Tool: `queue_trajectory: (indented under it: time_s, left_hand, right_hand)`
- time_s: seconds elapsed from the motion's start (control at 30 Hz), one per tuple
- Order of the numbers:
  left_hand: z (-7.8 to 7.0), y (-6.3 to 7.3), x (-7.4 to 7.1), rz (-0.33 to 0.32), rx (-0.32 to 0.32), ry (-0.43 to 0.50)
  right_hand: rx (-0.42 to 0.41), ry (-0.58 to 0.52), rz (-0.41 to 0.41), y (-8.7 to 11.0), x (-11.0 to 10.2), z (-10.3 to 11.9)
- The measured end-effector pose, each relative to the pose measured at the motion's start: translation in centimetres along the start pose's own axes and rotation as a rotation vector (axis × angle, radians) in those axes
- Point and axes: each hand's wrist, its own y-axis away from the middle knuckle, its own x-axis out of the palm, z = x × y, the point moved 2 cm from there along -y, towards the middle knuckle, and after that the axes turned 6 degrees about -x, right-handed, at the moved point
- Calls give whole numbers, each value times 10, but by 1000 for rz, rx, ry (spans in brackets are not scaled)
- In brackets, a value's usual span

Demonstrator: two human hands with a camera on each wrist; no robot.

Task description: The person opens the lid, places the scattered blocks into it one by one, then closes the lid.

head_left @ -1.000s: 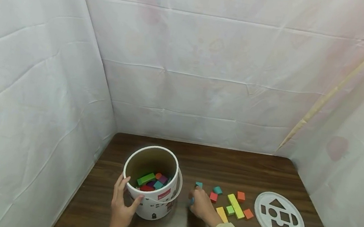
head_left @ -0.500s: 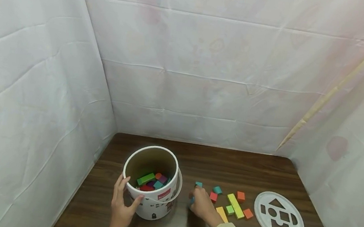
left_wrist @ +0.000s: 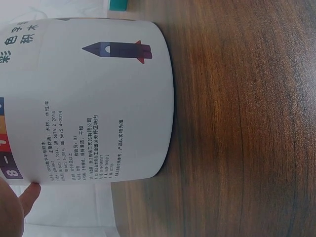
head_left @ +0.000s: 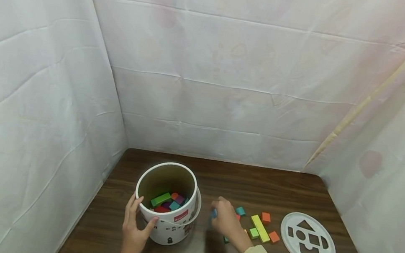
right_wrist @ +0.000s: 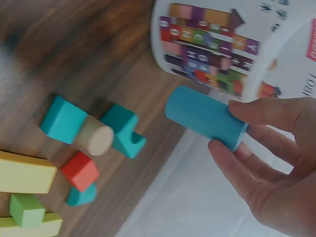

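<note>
My left hand [head_left: 136, 234] grips the near left side of a white printed bucket [head_left: 156, 235], its fingers up at the rim and its thumb on the outer wall. Inside the bucket lie several coloured blocks, among them a long green block [head_left: 160, 199]. My right hand [head_left: 227, 220] pinches a blue cylinder block [right_wrist: 200, 117] between thumb and fingers, to the right of the bucket. In the right wrist view the cylinder's far end points toward the bucket wall. Beyond it on the table are a teal cube [right_wrist: 63, 119], a plain wood cylinder [right_wrist: 95, 137] and a teal notched block [right_wrist: 121, 129].
Right of my right hand lie a long yellow block [head_left: 260, 228], a small green block [head_left: 253, 233] and orange cubes [head_left: 265, 218]. A white lid with shaped holes [head_left: 320, 231] rests farther right. The bucket's handle [head_left: 198, 206] hangs on its right side. White sheets [head_left: 205, 101] surround the table.
My right hand has risen slightly from its place among the blocks, with the blue cylinder in its fingers. A dark green block now shows below the wrist. The left hand stays on the bucket.
</note>
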Motion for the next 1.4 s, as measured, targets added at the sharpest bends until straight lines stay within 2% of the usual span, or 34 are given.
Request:
queue_trajectory:
  time_s: [0.23,0.37,0.5,0.63,0.97,1.23,1.4]
  left_hand:
    - [-2,-1,0,-10,-13,5]
    - [-20,-2,-3,-18,6,11]
    - [-39,-2,-6,-15,-2,9]
    - [-42,-2,-7,-15,-21,8]
    - [-41,-1,-6,-7,-27,1]
    - [-5,-2,-1,-8,-23,-20]
    - [1,-1,0,7,-24,-14]
  right_hand:
    - [37,-49,31,-4,-23,20]
    - [34,-62,14,-6,-34,29]
    - [10,-73,-20,-7,-45,37]
    - [-15,-73,-48,-9,-54,46]
    - [-54,-104,-92,-12,-74,69]
    - [-77,-93,-104,-24,-84,82]
    - [-86,-127,-118,-29,-88,90]
